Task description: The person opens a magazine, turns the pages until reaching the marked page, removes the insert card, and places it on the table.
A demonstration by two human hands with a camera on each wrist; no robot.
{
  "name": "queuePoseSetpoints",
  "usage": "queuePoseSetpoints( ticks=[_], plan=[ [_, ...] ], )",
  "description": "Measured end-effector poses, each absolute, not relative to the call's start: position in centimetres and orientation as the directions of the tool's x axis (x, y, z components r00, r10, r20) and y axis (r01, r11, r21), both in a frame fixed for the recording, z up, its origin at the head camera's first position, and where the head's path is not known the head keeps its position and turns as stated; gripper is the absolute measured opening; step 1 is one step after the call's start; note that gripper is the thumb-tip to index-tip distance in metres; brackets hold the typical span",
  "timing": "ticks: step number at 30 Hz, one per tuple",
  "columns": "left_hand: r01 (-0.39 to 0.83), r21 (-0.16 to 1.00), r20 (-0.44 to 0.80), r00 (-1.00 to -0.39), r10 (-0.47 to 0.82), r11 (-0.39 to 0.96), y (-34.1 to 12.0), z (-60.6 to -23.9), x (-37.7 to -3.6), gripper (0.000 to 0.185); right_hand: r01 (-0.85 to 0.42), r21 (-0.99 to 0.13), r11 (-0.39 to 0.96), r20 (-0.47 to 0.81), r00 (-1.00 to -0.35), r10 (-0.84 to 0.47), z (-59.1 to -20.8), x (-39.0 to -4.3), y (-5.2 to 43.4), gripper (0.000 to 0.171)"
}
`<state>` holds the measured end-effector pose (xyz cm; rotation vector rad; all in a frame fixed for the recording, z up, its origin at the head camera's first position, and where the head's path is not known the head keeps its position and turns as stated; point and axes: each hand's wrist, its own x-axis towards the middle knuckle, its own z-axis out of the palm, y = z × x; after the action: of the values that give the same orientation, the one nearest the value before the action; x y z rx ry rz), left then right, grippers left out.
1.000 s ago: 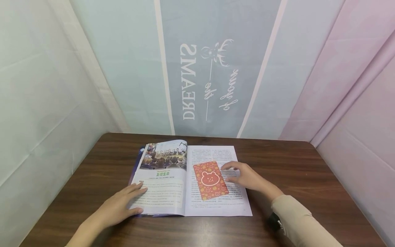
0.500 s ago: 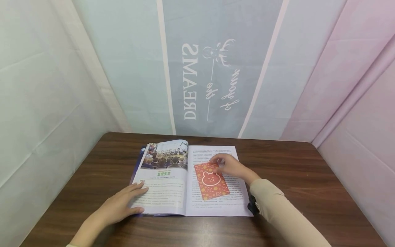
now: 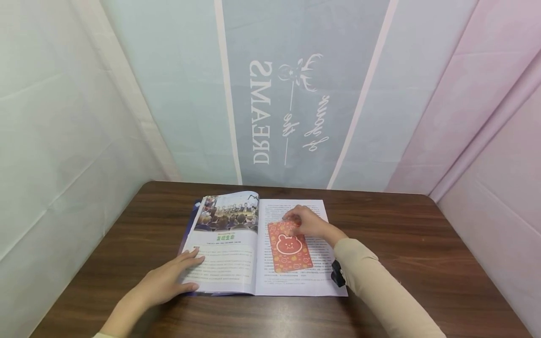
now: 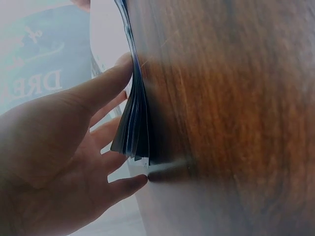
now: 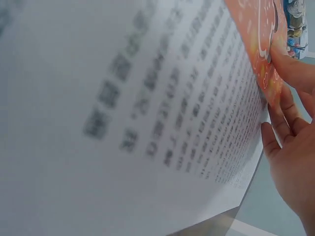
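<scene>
An open magazine (image 3: 304, 288) lies on the table, a colour picture on its left page and dense text on the right. Over the right page is a red-orange card (image 3: 291, 257) printed with a bear face. My right hand (image 3: 312, 224) pinches its upper right part; in the right wrist view the thumb lies on the front of the card (image 5: 268, 44), with fingers behind it. At the magazine's left side rests my left hand (image 3: 162, 280), fingers extended on the page. In the left wrist view its thumb (image 4: 110, 83) touches the fanned page edges (image 4: 132, 132).
The dark wood-grain table (image 3: 393, 230) extends around the magazine. A printed curtain (image 3: 279, 108) with mirrored lettering hangs behind it, and pale cloth walls stand at the left (image 3: 63, 141) and right (image 3: 494, 202). A black strap (image 3: 337, 274) is at my right wrist.
My right hand has moved left from the card's right edge to its top and now pinches it. The card has shifted very slightly. My left hand stays in place.
</scene>
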<state>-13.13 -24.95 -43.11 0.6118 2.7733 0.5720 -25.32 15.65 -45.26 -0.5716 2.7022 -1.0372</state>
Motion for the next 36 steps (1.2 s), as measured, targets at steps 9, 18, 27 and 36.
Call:
queuePoseSetpoints(
  ticks=[9,18,27,36],
  plan=[
    [0.346,0.445,-0.149,-0.880,0.450,0.826,-24.9,-43.1,-13.0,0.065,-0.275,-0.738,0.616,-0.029,-0.900,-0.436,-44.8,-24.6,17.0,0.030],
    [0.342,0.454,-0.154,-0.880,0.450,0.823,-24.9,-43.2,-12.8,0.065,-0.306,-0.819,0.486,0.063,-0.889,-0.453,-44.8,-22.9,19.5,0.026],
    [0.369,0.465,-0.131,-0.871,0.474,0.805,-25.2,-43.4,-12.9,0.065,-0.131,-0.888,0.440,-0.021,-0.946,-0.325,-44.2,-21.1,24.1,0.028],
    [0.397,0.470,-0.087,-0.868,0.488,0.788,-25.3,-43.7,-12.7,0.064,0.014,-0.878,0.479,-0.116,-0.976,-0.184,-43.6,-18.3,29.5,0.028]
  ],
)
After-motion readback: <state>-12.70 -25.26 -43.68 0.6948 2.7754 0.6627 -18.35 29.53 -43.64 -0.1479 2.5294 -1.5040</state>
